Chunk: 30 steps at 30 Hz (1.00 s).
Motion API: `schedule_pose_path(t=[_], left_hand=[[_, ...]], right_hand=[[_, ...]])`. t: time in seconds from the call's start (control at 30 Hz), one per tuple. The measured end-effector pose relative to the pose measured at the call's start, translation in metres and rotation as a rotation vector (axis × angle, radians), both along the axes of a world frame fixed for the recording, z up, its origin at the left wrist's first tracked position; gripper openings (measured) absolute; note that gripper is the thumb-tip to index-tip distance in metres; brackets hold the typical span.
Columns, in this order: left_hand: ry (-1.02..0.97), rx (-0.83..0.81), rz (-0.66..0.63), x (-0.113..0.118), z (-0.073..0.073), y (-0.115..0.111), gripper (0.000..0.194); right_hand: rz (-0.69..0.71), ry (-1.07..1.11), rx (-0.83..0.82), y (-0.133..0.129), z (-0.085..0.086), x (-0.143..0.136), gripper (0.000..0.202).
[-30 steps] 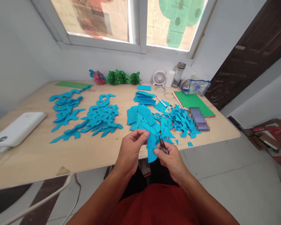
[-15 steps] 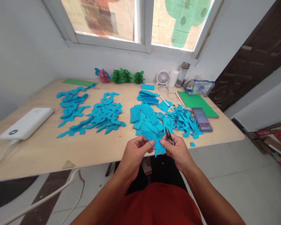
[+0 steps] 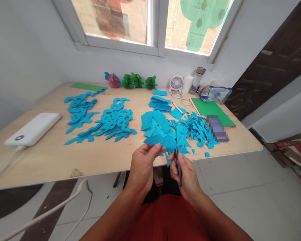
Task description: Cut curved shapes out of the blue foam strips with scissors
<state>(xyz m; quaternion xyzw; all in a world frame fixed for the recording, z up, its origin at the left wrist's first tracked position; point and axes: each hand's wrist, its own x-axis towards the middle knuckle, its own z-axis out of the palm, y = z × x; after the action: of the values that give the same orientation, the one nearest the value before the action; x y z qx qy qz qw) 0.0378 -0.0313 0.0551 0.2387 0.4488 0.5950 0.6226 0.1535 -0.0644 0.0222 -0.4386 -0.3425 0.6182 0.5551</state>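
Observation:
Between the thumb and fingers of my left hand [image 3: 145, 161] is a blue paper piece [image 3: 167, 142] with a curved, scalloped upper edge. My right hand [image 3: 187, 170] is closed around a pair of dark scissors [image 3: 178, 169], whose blades point up at the right end of that paper. Whether the blades touch the paper is hard to make out. Behind the hands lie a pile of blue paper sheets [image 3: 157, 122] and a heap of blue offcuts [image 3: 197, 127]. Cut wavy blue shapes [image 3: 116, 117] are stacked to the left.
A white power bank [image 3: 33, 129] with a cable lies at the left. Along the wall stand green paper figures [image 3: 136, 81], a small fan [image 3: 176, 83] and a bottle [image 3: 197, 80]. Green card [image 3: 213, 110] and a blurred phone [image 3: 217, 128] lie at the right.
The blue paper has been raised and turned, so its scalloped edge shows above my left fingers. The scissors have swung into a cutting grip in my right hand, blades up near the paper.

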Motion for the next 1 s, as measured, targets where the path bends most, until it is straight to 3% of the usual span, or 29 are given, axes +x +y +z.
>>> schedule_pose_path(t=[0.17,1.0], left_hand=[[-0.093,-0.029,0.012,0.006,0.002,-0.007,0.016],[-0.225,0.050,0.024,0.013,0.006,-0.027,0.007]], right_hand=[[0.041,0.008,-0.006,-0.005,-0.001,-0.011,0.040],[-0.064,0.049,0.048,-0.009,0.004,-0.021,0.050]])
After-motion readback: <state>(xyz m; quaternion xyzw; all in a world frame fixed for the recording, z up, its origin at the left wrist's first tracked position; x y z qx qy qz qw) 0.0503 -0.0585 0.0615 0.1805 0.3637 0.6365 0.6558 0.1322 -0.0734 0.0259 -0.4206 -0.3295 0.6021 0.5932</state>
